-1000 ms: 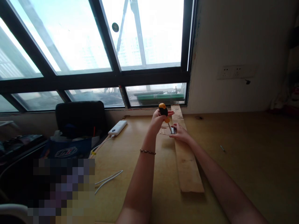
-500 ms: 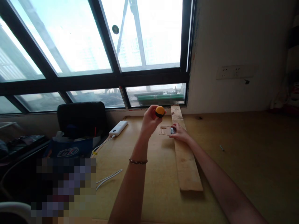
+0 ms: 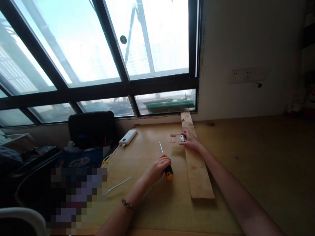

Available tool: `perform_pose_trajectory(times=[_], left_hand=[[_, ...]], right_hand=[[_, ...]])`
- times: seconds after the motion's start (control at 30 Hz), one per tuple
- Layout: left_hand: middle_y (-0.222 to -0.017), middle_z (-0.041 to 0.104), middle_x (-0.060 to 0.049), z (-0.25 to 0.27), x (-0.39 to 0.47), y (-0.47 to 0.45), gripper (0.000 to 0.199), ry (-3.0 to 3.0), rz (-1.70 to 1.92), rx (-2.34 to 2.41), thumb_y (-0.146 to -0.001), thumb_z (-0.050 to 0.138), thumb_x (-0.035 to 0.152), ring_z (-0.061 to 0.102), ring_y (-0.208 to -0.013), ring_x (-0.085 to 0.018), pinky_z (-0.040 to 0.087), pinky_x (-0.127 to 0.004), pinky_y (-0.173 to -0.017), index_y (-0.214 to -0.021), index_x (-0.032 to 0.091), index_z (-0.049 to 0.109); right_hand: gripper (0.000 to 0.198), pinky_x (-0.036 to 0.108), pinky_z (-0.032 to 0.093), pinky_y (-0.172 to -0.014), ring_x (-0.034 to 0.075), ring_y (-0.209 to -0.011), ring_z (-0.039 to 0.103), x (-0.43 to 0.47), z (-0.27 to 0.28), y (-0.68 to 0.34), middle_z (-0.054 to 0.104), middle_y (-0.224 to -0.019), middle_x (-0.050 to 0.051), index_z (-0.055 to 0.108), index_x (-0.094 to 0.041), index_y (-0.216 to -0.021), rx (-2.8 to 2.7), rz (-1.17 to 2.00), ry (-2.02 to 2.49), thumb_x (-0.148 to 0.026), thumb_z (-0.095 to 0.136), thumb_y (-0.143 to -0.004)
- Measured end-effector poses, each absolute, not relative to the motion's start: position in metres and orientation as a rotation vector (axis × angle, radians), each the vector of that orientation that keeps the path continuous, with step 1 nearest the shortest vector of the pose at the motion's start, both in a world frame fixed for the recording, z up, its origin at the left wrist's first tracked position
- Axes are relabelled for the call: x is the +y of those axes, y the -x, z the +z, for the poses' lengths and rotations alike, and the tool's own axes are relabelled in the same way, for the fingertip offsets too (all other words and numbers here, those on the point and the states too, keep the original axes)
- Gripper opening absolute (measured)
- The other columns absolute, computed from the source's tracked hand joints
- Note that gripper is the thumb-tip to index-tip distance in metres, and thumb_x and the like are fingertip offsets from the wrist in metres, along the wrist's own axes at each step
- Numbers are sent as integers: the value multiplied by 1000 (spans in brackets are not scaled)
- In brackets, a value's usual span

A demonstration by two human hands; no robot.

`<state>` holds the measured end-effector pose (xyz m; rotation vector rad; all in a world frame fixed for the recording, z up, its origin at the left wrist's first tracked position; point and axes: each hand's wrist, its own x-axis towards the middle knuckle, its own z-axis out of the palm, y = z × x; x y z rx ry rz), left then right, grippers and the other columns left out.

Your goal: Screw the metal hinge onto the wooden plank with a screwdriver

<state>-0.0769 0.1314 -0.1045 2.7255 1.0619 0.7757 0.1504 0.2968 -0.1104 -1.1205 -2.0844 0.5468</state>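
My left hand [image 3: 155,168] is closed around the black and orange handle of a screwdriver [image 3: 168,171]. Its thin metal shaft points up and left, away from me, just above the table. On the long wooden board [image 3: 199,173], my right hand [image 3: 192,141] grips a small silver metal piece [image 3: 182,138] with holes, perhaps a hinge; its exact kind is unclear. Against that metal piece lies a small flat wooden piece [image 3: 175,138], sticking out past the board's left edge. Fingers hide part of the metal.
A white power bank [image 3: 128,136] with a cable sits at the table's left edge. A small screw-like item [image 3: 234,155] lies to the right on the table [image 3: 258,183]. Beyond the left edge stand a black chair [image 3: 92,129] and a blue bag [image 3: 81,159]. A window is behind.
My left hand has come down and toward me with the screwdriver, whose shaft now shows over the table. My right hand stays at the metal piece.
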Motion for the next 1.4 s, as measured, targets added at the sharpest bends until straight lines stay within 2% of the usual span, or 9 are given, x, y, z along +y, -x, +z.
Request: perform_pose_trajectory(times=[0.23,0.63,0.87,1.2,1.4], left_hand=[[-104,64,-7,-105,127,74,32,-2630,732,1003,-78,38,3,57,-102,-16,31,-36,-106,-98,20,57],[-108,64,-6,-98,124,70,39,-2482,665,936,-77,38,2,50,-115,-16,25,-33,-108,-102,24,59],[-114,61,-6,-98,122,70,54,-2459,609,977,-66,39,-6,46,-120,-17,24,-35,-109,-107,23,57],[-107,65,-5,-108,121,73,49,-2152,837,1023,-65,32,-4,50,-115,-17,33,-37,-104,-93,20,64],[-98,67,-5,-89,121,63,41,-1894,974,976,-58,40,0,56,-108,-21,36,-39,-100,-84,19,66]], right_hand=[[68,38,39,-95,26,-113,50,297,-110,-152,53,-120,12,46,-17,-113,-2098,560,1121,-34,77,-55],[65,37,40,-94,25,-111,51,294,-107,-151,54,-118,11,47,-17,-111,-2107,543,1137,-32,76,-56],[65,37,40,-94,25,-112,50,295,-109,-151,53,-119,12,46,-16,-112,-2108,541,1146,-33,76,-56],[65,37,41,-92,25,-110,51,295,-107,-151,53,-118,12,46,-16,-110,-2106,538,1130,-33,76,-55],[65,37,41,-92,25,-110,52,295,-108,-151,54,-118,11,46,-16,-109,-2103,523,1128,-34,77,-55]])
